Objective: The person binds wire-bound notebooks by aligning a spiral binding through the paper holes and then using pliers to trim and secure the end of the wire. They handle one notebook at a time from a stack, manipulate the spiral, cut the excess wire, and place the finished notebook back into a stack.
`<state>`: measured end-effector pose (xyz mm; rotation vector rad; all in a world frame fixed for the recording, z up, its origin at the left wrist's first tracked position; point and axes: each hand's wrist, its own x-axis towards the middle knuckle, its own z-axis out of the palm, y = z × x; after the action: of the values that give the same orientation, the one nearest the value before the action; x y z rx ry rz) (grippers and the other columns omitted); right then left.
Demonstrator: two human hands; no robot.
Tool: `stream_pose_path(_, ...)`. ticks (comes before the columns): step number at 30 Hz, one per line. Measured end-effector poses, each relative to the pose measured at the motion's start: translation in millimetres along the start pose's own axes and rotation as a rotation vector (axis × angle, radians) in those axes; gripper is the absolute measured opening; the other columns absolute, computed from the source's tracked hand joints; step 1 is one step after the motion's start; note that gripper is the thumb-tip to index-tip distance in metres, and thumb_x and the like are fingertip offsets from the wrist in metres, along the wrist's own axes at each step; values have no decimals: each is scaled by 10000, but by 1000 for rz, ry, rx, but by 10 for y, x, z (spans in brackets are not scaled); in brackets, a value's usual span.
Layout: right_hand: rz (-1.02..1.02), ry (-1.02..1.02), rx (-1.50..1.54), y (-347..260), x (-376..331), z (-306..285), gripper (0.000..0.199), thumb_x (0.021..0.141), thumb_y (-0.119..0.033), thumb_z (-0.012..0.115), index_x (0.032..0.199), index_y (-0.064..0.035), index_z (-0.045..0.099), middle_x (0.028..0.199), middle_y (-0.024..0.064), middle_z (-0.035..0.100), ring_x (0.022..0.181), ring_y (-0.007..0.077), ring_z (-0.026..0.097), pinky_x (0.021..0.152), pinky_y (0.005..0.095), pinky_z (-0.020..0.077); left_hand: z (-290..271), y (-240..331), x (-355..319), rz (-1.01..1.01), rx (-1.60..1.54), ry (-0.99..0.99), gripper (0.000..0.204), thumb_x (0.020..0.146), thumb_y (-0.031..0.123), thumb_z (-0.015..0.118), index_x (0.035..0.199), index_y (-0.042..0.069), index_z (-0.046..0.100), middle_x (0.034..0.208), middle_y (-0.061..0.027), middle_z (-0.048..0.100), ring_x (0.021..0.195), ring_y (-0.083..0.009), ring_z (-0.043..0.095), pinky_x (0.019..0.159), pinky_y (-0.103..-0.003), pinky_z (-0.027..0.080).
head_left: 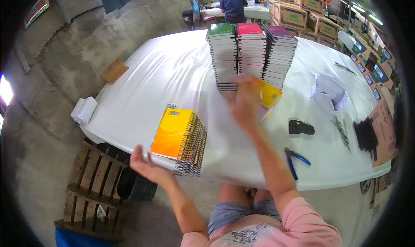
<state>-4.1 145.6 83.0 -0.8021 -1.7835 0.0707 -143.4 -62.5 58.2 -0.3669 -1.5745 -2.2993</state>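
Observation:
A stack of orange-yellow spiral notebooks [173, 134] lies near the front edge of the white-covered table [129, 95], with wire coils showing along its right side. My left hand [149, 165] is at the stack's near left corner, fingers spread and nothing in them. Motion smears my right hand [245, 102], which is over a yellow notebook [271, 96] lying at the foot of the tall stacks; whether it grips that notebook cannot be made out. Those three stacks of notebooks stand side by side, topped by a green cover [220, 29], a red cover [250, 28] and a purple cover [280, 32].
Blue-handled pliers [291, 164], a black flat object [301, 127], loose wire coils [341, 133], a black coil bundle [365, 135] and a white bag [327, 91] lie at right. A wooden block [114, 71] is at the left edge. Cardboard boxes [290, 17] and two people are beyond.

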Motion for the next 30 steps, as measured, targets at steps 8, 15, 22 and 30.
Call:
stream_pose_path(8,674,-618,-253,1590,384,-785,490,721,-492,685,1070,-151,641,1117,82,618,1059,299,573,847,675,310,-193,938,-568,687,-310,-13,422,865,393,454,1135,75,394,1210,-137,428,1184,-266,395,974,-434,342)
stream_pose_path(15,598,-336,41,934,357,-1164,294,734,-255,733,855,-36,580,775,110,635,712,211,606,635,327,462,534,788,-1485,28,-330,-917,398,886,156,529,1247,45,402,1200,-68,464,1058,-184,500,857,-325,437)
stream_pose_path(22,444,-406,470,348,-881,-1659,282,777,-145,714,979,-43,546,846,45,592,809,137,562,750,279,467,752,267,-1656,-690,-447,-775,265,894,165,597,1114,31,531,1064,-50,597,944,-151,567,816,-287,456)
stream_pose_path(30,779,-209,-910,2763,-956,-3184,483,756,-248,693,1197,-155,520,1181,153,528,1189,299,439,914,551,369,645,266,-1463,693,782,-1625,259,682,118,700,886,101,541,1051,-57,518,1192,-264,417,993,-684,102)
